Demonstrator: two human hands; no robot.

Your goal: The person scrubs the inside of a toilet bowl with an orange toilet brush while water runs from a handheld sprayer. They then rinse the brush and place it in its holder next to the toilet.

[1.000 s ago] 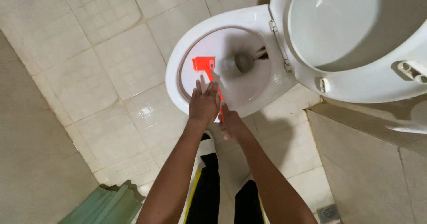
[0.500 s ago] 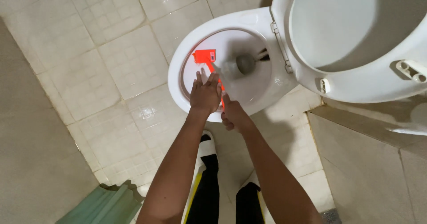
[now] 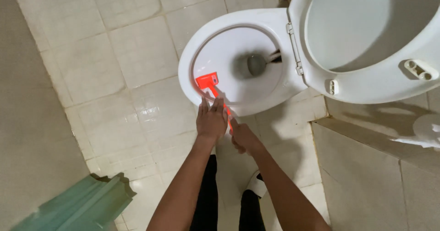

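Both hands (image 3: 227, 128) grip an orange brush (image 3: 208, 83) — inside the toilet bowl (image 3: 185, 59).

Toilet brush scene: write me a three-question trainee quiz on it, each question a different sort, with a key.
1. True or false: the seat and lid of the toilet are raised.
2. Multiple choice: the orange brush head rests against which part of the toilet bowl?
A. the drain hole at the bottom
B. the inner wall on the near side, close to the rim
C. the outside of the bowl
3. Fill in: the orange handle is gripped by ____ hands, the left hand higher up and the right hand lower down.

Key: 1 true; 2 B; 3 both
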